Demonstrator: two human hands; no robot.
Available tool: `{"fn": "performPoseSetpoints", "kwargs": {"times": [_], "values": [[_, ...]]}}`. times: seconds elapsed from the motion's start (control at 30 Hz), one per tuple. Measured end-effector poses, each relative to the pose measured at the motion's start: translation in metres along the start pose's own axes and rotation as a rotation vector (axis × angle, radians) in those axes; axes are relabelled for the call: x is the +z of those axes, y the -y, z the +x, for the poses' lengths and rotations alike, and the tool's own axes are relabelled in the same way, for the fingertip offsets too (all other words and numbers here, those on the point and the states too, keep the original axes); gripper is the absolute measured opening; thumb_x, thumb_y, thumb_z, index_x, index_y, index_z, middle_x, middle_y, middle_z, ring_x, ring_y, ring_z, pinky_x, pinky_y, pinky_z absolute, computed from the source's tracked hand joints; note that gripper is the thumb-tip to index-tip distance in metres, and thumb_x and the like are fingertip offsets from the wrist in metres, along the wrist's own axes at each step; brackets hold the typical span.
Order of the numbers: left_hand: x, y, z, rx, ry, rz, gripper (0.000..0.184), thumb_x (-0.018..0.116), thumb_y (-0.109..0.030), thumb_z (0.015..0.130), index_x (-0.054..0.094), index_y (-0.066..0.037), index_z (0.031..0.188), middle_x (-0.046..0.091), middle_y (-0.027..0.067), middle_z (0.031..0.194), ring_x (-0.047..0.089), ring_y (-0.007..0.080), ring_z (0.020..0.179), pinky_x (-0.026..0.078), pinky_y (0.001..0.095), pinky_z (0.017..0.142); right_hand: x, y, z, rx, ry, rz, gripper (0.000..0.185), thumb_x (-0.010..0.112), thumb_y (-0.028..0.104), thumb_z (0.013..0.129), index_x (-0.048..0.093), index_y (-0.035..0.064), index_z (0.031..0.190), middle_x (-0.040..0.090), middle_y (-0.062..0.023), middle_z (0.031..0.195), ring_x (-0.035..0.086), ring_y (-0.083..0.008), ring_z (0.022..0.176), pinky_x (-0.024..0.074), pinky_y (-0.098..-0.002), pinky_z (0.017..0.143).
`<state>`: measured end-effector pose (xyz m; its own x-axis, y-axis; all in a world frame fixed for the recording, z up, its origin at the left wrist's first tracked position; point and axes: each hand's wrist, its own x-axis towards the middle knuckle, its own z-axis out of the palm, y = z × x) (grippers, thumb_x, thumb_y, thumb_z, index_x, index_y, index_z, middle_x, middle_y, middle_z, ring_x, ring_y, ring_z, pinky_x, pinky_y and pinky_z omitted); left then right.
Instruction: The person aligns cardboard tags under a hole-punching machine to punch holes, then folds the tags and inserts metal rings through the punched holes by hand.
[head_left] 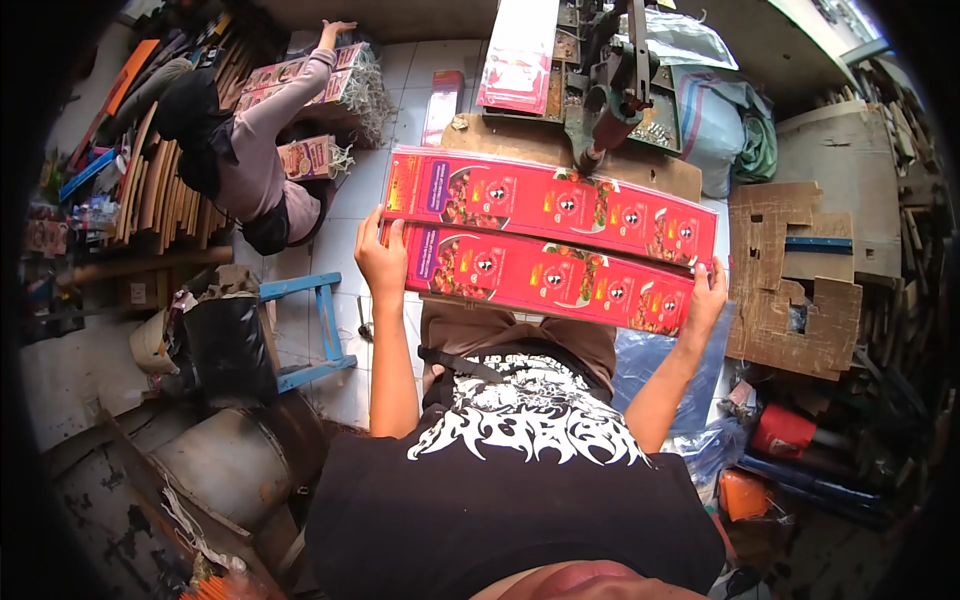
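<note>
Across my front lie two long red printed cardboard sheets with food pictures, one beyond the other. My left hand (pixel 383 258) grips the left end of the near red printed sheet (pixel 520 275), its thumb over the top face. At the opposite end, my right hand (pixel 707 298) is closed on the same sheet's edge, fingertips close to the far red printed sheet (pixel 530 200). That far sheet rests on a brown board, beneath the head of a dark metal press-like machine (pixel 612 120). The undersides of both sheets are hidden.
Red-and-white printed sheets (pixel 516 60) are stacked beside the machine, opposite a tray of small metal parts (pixel 655 125). A co-worker (pixel 255 150) crouches at left by bundled printed sheets (pixel 350 85). A blue stool frame (pixel 325 320) and cut cardboard (pixel 790 270) flank me.
</note>
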<state>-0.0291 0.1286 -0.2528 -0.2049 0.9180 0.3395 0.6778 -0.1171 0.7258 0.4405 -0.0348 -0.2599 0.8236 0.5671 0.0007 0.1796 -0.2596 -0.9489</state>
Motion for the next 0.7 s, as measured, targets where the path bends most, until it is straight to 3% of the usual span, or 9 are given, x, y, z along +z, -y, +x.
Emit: {"fn": "performPoseSetpoints", "kwargs": {"times": [0.13,0.27,0.4,0.53,0.57,0.7], "values": [[0.001,0.001,-0.001,0.018,-0.013,0.025,0.035,0.07,-0.011,0.084,0.062,0.003,0.116,0.065,0.0191,0.11,0.063,0.0348,0.101,0.049,0.0386,0.09,0.005,0.006,-0.004,-0.067,-0.011,-0.213,0.048,0.065,0.015,0.09,0.052,-0.0035,0.132,0.06,-0.0175,0.125,0.058,-0.0239,0.112,0.0446,-0.0345,0.097],[0.001,-0.002,0.0,-0.012,0.01,0.044,0.035,0.068,-0.013,0.086,0.062,0.004,0.116,0.065,0.0204,0.112,0.063,0.0355,0.103,0.049,0.0391,0.09,0.008,0.0,-0.004,-0.121,0.026,-0.214,0.056,0.066,0.014,0.088,0.046,-0.0027,0.137,0.055,-0.0186,0.133,0.056,-0.0266,0.118,0.042,-0.0353,0.101],[0.003,0.001,0.0,-0.039,0.016,0.006,0.037,0.068,-0.015,0.086,0.062,0.004,0.118,0.066,0.0216,0.11,0.064,0.0364,0.101,0.049,0.0404,0.09,0.004,0.01,-0.006,-0.033,0.15,-0.226,0.066,0.071,0.01,0.082,0.042,-0.0012,0.14,0.048,-0.0224,0.14,0.048,-0.0287,0.129,0.0349,-0.0334,0.108],[-0.001,-0.003,0.001,-0.06,0.047,0.01,0.038,0.068,-0.014,0.085,0.061,0.003,0.119,0.065,0.0232,0.114,0.062,0.0369,0.106,0.048,0.0407,0.092,0.007,0.006,-0.007,-0.066,0.097,-0.32,0.066,0.072,0.009,0.08,0.043,-0.0015,0.139,0.047,-0.0207,0.141,0.05,-0.0307,0.127,0.0378,-0.0349,0.106],[0.001,-0.003,0.002,-0.056,0.043,0.006,0.038,0.068,-0.014,0.085,0.061,0.003,0.119,0.065,0.0232,0.114,0.062,0.0369,0.106,0.048,0.0407,0.092,0.008,0.006,-0.006,-0.127,0.079,-0.372,0.063,0.069,0.006,0.084,0.042,0.0,0.14,0.055,-0.0143,0.132,0.053,-0.022,0.12,0.0378,-0.0317,0.104],[0.001,-0.023,0.005,0.134,-0.109,0.158,0.033,0.066,-0.007,0.082,0.063,0.003,0.113,0.059,0.0221,0.12,0.056,0.0375,0.112,0.044,0.0417,0.097,0.008,0.018,-0.01,-0.077,0.07,-0.304,0.062,0.069,0.009,0.084,0.043,0.0002,0.139,0.054,-0.0153,0.133,0.052,-0.0236,0.122,0.0366,-0.0324,0.105]]}}
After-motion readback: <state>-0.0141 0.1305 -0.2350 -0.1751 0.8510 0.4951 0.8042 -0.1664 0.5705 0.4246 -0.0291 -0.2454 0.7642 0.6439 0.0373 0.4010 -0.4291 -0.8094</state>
